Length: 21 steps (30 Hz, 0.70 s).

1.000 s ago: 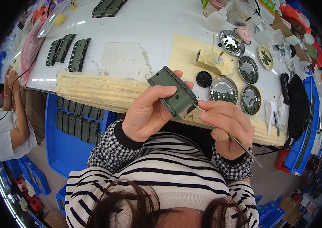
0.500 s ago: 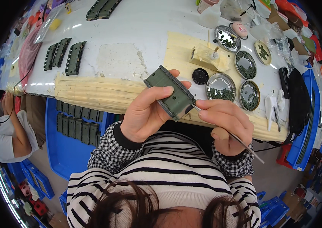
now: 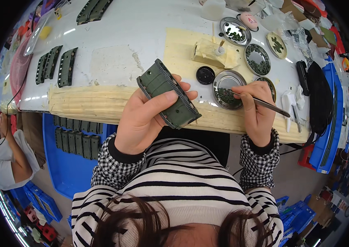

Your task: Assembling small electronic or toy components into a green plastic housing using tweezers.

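My left hand (image 3: 139, 117) grips a dark green, curved, panel-like model part (image 3: 154, 83) with ridged long edges and small holes, its thumb pressed across the face. In my right hand (image 3: 258, 113) is a pair of metal tweezers (image 3: 273, 108), pinched between the fingers. The tweezers' tips reach into a round metal dish (image 3: 227, 77) of small dark green pieces (image 3: 223, 96). Whether the tips hold a piece is too small to tell.
More round dishes (image 3: 246, 61) of green bits stand behind, near a paper-wrapped block (image 3: 207, 52) and a black round lid (image 3: 205, 75). Similar green parts (image 3: 67, 68) lie at the table's left. A blue bin (image 3: 61, 173) below holds several more. A person's arm (image 3: 16, 158) shows at far left.
My right hand has moved the tweezers from the green part's edge over to the dish. My left hand still holds the part, now a little farther left. The whole view has shifted slightly.
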Each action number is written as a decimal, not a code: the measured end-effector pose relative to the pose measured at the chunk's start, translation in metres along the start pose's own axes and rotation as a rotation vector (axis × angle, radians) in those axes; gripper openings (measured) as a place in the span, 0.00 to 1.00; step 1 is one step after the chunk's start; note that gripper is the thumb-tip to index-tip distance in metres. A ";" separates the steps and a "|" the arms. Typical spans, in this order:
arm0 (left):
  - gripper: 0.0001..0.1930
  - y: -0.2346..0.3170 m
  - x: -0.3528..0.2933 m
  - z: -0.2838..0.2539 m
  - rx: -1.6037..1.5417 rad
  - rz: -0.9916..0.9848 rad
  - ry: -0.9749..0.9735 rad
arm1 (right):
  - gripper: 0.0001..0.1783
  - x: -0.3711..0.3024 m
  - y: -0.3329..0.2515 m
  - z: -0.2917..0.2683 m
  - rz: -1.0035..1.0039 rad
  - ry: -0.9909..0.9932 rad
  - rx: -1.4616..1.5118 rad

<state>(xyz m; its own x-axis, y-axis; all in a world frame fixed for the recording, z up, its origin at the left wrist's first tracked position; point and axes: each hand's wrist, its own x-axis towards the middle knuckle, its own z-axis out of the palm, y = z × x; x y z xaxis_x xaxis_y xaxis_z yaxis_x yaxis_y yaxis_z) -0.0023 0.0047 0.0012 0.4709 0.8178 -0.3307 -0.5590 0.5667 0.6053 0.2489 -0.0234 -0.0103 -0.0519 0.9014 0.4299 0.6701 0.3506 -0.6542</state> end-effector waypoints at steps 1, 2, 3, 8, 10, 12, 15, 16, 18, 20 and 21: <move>0.23 0.000 -0.001 0.001 0.027 -0.007 0.017 | 0.05 0.000 0.000 0.001 0.003 -0.003 -0.002; 0.24 0.001 -0.001 0.002 0.070 0.015 0.016 | 0.04 0.000 0.000 0.002 0.005 -0.005 -0.004; 0.25 0.001 -0.002 0.004 0.113 0.035 0.016 | 0.04 0.000 0.000 0.003 0.009 -0.008 -0.006; 0.25 -0.002 -0.002 0.011 0.217 0.159 -0.043 | 0.04 0.000 0.002 0.001 0.000 -0.025 -0.028; 0.21 -0.006 -0.002 0.010 0.240 0.193 -0.050 | 0.04 0.000 0.001 0.001 -0.018 -0.012 -0.020; 0.14 -0.010 -0.001 0.008 0.308 0.169 -0.077 | 0.04 0.003 -0.007 -0.004 -0.049 0.008 -0.007; 0.10 -0.015 0.003 0.007 0.355 0.102 -0.146 | 0.08 0.008 -0.031 -0.011 -0.201 -0.026 -0.007; 0.10 -0.016 0.005 0.007 0.361 0.072 -0.176 | 0.10 0.010 -0.039 -0.011 -0.241 -0.039 -0.017; 0.11 -0.019 0.009 0.007 0.410 0.062 -0.211 | 0.15 0.014 -0.051 -0.008 -0.322 -0.062 -0.037; 0.12 -0.019 0.010 0.008 0.461 0.040 -0.218 | 0.19 0.016 -0.052 -0.006 -0.394 -0.075 -0.071; 0.12 -0.022 0.010 0.009 0.379 0.058 -0.218 | 0.19 0.016 -0.052 -0.004 -0.412 -0.084 -0.086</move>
<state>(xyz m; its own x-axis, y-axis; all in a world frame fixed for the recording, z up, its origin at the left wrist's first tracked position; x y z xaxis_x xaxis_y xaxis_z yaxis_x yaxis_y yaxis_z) 0.0211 -0.0002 -0.0085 0.6015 0.7841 -0.1527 -0.3179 0.4103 0.8547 0.2159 -0.0286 0.0332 -0.3859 0.7091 0.5901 0.6396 0.6666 -0.3828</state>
